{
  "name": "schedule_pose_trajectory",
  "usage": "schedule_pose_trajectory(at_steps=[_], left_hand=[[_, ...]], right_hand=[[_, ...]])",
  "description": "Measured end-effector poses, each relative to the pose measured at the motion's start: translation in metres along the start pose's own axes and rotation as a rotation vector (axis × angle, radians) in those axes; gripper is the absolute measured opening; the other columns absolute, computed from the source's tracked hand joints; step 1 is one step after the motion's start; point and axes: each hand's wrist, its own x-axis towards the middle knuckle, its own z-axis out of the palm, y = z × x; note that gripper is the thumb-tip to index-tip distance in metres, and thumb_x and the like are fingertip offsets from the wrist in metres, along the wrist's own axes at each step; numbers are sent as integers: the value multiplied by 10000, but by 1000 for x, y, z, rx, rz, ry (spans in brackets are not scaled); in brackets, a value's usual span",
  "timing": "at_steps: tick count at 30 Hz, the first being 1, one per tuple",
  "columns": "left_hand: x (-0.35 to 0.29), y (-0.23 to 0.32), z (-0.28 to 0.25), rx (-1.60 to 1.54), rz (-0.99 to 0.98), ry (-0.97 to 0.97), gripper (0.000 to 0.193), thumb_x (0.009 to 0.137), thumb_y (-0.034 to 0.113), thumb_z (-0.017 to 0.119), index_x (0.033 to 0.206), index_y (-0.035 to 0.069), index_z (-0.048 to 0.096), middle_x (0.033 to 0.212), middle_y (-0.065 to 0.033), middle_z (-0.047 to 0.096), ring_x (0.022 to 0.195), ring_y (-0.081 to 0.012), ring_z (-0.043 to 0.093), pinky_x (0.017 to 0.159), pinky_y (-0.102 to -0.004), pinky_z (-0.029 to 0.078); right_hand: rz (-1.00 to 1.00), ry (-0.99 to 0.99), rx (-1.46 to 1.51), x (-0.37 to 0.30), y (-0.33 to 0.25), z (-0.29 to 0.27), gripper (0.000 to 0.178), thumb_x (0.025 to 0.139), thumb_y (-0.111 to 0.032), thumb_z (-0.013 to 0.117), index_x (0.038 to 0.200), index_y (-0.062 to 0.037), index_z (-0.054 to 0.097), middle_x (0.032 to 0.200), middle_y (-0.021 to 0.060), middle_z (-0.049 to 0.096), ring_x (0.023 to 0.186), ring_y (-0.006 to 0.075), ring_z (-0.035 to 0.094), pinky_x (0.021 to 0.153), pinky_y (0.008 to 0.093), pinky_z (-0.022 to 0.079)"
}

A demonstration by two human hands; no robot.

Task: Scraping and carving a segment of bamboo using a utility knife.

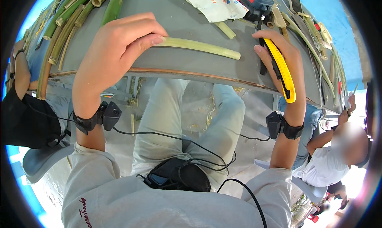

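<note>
My left hand [127, 43] pinches one end of a pale green bamboo strip [203, 47] between thumb and fingers. The strip points to the right over the grey table, near its front edge, and its far end is free. In my right hand [284, 54] is a yellow and black utility knife [280, 68], its yellow handle slanting back toward my wrist. The dark front end of the knife points away from me. A gap separates the knife from the strip's right end. Whether a blade is out I cannot tell.
Several bamboo poles [75, 19] lie at the table's far left. Behind the strip are a short bamboo piece [226, 30], a white plastic bag [217, 5] and a dark power tool [254, 1]. Thin strips and string lie at right. People sit on both sides.
</note>
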Motion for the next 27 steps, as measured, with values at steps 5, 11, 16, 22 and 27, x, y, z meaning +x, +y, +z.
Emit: schedule_pose_trajectory(at_steps=[5, 11, 16, 22, 27], left_hand=[[0, 0, 0, 3, -23, -14, 101, 985, 98, 634, 968, 1, 656, 833, -114, 555, 694, -291, 519, 634, -348, 423], [-1, 1, -3, 6, -49, -65, 92, 982, 18, 594, 987, -52, 654, 868, -117, 576, 734, -251, 528, 664, -314, 417], [-1, 1, 0, -10, -50, 9, 106, 978, 60, 631, 968, -33, 680, 815, -125, 575, 672, -280, 526, 611, -343, 416], [-3, 0, 0, -8, -63, 10, 113, 967, 41, 633, 995, -50, 693, 818, -120, 582, 678, -251, 527, 609, -329, 406], [-2, -2, -2, 50, 14, -7, 134, 920, -18, 664, 1042, -38, 716, 891, -86, 603, 667, -174, 495, 600, -287, 378]], right_hand=[[-16, -7, -15, -1, 2, 0, 215, 899, -119, 765, 1097, -87, 689, 1013, 114, 710, 847, 309, 653, 781, 330, 529], [-15, -32, -16, -1, 1, -1, 209, 935, -117, 730, 1128, -57, 676, 983, 116, 675, 840, 249, 622, 799, 295, 497], [1, -29, -22, 0, -2, -1, 210, 933, -122, 734, 1124, -58, 676, 958, 118, 670, 824, 242, 616, 794, 297, 497], [-6, -9, -10, 1, -3, 0, 232, 868, -102, 792, 1077, -87, 692, 954, 115, 699, 800, 331, 645, 731, 334, 526], [3, -2, -23, 1, -4, 0, 195, 902, -125, 767, 1078, -91, 691, 928, 111, 690, 786, 309, 632, 735, 323, 518]])
